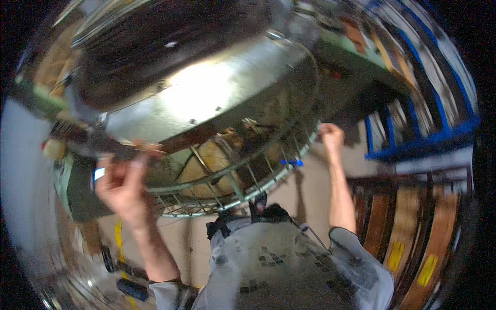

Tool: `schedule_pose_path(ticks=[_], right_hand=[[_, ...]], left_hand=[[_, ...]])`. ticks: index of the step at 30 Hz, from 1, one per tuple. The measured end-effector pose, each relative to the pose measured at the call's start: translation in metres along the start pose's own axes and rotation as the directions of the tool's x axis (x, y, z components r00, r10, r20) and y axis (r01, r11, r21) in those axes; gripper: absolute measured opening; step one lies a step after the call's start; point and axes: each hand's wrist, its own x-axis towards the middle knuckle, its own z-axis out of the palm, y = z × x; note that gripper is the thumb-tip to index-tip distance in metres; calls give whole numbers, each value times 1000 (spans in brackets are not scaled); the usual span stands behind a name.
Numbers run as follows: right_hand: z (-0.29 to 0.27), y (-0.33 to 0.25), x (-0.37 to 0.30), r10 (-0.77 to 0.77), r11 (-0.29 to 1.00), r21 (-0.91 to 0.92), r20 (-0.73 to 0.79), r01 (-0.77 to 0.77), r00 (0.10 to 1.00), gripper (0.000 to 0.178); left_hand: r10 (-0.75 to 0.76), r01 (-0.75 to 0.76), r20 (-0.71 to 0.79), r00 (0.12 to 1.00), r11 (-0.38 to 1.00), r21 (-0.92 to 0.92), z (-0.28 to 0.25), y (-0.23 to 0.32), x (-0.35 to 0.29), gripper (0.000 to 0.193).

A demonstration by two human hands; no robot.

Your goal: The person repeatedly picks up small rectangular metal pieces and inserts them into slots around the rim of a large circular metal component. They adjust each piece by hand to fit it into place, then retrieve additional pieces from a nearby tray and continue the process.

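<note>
A green machine carries a curved wire guard [247, 199], which bulges toward my body. My right hand [332, 136] is closed at the right end of the guard, its fingers against the pale rim. On the left, my left hand [124, 188] is raised with bent fingers by a dark bar-like part [111, 147]. Motion blurs that hand, and what its fingers close on cannot be made out. Above the guard lies a shiny metal plate [232, 77] with a bright glare. Behind the guard's bars shows a yellowish round part [206, 165].
Blue racks [423, 139] with upright pale sheets stand at the right. Below them are wooden boards [403, 227] in a dark frame. A small blue piece [292, 162] sits on the guard. Yellow tape [119, 237] and a dark object [132, 289] are on the floor at left.
</note>
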Motion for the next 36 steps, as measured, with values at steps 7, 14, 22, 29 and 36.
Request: schedule_pose_path(ticks=[7, 14, 22, 29, 36], right_hand=[[74, 91, -122, 174, 970, 106, 334, -220, 927, 79], [80, 130, -147, -54, 999, 16, 212, 52, 976, 39], [56, 112, -133, 206, 656, 728, 81, -199, 975, 26], [-43, -92, -165, -277, 711, 673, 531, -201, 801, 31], [-27, -297, -127, -395, 881, 119, 717, 458, 574, 53]], left_hand=[[-138, 137, -9, 990, 990, -33, -19, -60, 73, 39], [-225, 266, 171, 959, 921, -285, -26, -51, 31, 43], [-423, 463, 189, 886, 831, -309, 3, -40, -47, 42], [-382, 378, 18, 924, 904, -200, 22, -42, -85, 34], [-240, 233, -97, 966, 969, -78, 4, -29, -92, 33]])
